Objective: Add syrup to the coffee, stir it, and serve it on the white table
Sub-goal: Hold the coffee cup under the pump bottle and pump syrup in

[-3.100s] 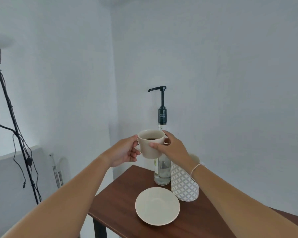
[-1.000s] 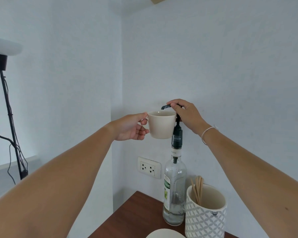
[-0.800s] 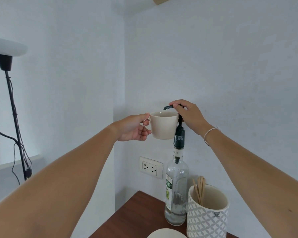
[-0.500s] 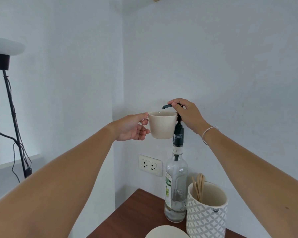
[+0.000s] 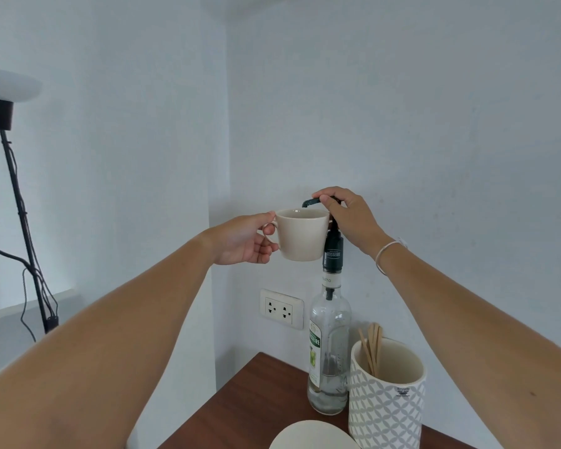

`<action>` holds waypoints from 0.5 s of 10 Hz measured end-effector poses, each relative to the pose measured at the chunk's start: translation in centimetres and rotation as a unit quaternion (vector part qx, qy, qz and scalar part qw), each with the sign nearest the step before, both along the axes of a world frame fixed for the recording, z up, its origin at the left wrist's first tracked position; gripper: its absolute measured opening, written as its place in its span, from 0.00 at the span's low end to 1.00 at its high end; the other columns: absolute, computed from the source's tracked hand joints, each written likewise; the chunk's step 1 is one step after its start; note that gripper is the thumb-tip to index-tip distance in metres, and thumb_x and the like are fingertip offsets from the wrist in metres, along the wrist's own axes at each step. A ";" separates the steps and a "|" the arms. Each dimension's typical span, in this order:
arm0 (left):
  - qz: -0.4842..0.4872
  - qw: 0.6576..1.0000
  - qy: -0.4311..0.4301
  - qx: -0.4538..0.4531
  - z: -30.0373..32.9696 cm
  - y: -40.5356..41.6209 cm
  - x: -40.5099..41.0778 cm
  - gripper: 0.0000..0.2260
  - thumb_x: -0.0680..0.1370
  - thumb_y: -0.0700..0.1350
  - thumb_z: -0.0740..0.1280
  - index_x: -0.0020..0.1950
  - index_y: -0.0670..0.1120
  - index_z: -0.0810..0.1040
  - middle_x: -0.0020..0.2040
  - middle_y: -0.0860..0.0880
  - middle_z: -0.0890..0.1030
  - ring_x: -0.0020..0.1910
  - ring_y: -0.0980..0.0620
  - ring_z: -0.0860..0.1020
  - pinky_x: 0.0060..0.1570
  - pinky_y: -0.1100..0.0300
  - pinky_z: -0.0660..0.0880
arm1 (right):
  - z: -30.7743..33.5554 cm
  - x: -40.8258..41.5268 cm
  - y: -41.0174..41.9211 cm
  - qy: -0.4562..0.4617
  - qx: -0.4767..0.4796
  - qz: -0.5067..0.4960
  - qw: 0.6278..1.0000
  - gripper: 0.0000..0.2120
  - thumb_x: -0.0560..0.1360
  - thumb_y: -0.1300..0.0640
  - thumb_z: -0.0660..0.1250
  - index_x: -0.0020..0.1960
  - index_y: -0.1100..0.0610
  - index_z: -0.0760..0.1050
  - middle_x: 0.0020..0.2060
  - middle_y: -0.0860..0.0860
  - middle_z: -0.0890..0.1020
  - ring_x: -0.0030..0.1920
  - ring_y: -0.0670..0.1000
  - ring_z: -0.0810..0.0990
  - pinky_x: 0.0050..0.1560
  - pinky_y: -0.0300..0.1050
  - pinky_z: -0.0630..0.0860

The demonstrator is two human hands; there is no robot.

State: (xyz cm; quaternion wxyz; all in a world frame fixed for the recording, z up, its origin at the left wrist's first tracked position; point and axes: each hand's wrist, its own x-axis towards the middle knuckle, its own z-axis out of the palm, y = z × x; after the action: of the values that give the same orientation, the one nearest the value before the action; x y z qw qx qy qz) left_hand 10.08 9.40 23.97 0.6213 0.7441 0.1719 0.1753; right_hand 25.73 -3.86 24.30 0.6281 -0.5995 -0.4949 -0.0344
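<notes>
A cream coffee cup (image 5: 302, 236) is held up in the air by its handle in my left hand (image 5: 245, 239). Its rim sits just under the black spout of the pump (image 5: 311, 202) on a tall clear syrup bottle (image 5: 329, 348). My right hand (image 5: 347, 215) rests on top of the pump head, fingers curled over it. The bottle stands on the brown wooden table (image 5: 256, 403). I cannot see into the cup from this angle. A cream saucer (image 5: 311, 435) lies on the table at the bottom edge.
A white patterned holder (image 5: 386, 396) with several wooden stir sticks (image 5: 371, 348) stands right of the bottle. A wall socket (image 5: 280, 307) is behind the table. A black floor lamp (image 5: 17, 196) with cables stands at the left. Walls close in behind and to the left.
Three seconds ago both hands held the cup low over the saucer. Since then my left hand raised the cup to the spout and my right hand moved onto the pump head; lately almost still.
</notes>
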 end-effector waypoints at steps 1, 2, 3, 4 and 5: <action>0.001 1.000 -0.001 0.000 -0.1 0.0 0.0 0.20 0.81 0.55 0.56 0.32 0.46 0.64 0.35 0.44 0.72 0.24 0.54 0.73 0.28 0.63 0.75 | -0.1 0.0 0.1 -0.002 -0.001 -0.004 1.000 0.09 0.79 0.60 0.59 0.50 0.56 0.79 0.57 0.56 0.77 0.43 0.46 0.75 0.30 0.26 0.72; 0.002 1.000 -0.001 -0.002 -0.1 0.0 0.0 0.20 0.81 0.54 0.56 0.32 0.46 0.64 0.35 0.44 0.72 0.24 0.54 0.73 0.28 0.63 0.75 | -0.3 0.1 0.1 -0.005 0.002 -0.007 1.000 0.09 0.79 0.60 0.60 0.49 0.55 0.79 0.58 0.56 0.77 0.48 0.49 0.75 0.32 0.26 0.73; 0.002 1.000 0.001 0.000 -0.2 -0.1 0.1 0.20 0.81 0.54 0.56 0.32 0.46 0.64 0.35 0.44 0.72 0.26 0.53 0.73 0.29 0.63 0.75 | -0.5 0.1 0.2 -0.009 0.000 -0.013 1.000 0.09 0.79 0.59 0.60 0.49 0.55 0.79 0.57 0.54 0.77 0.50 0.48 0.74 0.32 0.24 0.72; 0.000 1.000 0.006 0.001 -0.6 0.0 0.1 0.20 0.81 0.54 0.56 0.32 0.46 0.64 0.35 0.44 0.73 0.26 0.53 0.73 0.29 0.63 0.75 | -0.7 0.1 0.3 -0.012 0.000 -0.014 1.000 0.09 0.79 0.59 0.60 0.49 0.53 0.79 0.56 0.52 0.78 0.50 0.50 0.75 0.34 0.26 0.73; -0.001 1.000 0.009 -0.001 -1.0 0.1 0.1 0.20 0.81 0.54 0.56 0.32 0.46 0.64 0.35 0.44 0.73 0.26 0.53 0.73 0.29 0.63 0.75 | -0.9 0.3 0.4 0.000 0.002 -0.005 1.000 0.09 0.79 0.58 0.60 0.47 0.50 0.79 0.57 0.52 0.78 0.52 0.57 0.80 0.42 0.36 0.76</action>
State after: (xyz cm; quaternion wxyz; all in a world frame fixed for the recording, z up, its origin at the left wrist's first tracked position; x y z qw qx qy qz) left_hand 10.17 9.49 22.97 0.6206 0.7453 0.1767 0.1679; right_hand 26.01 -3.42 23.42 0.6287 -0.6010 -0.4919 -0.0386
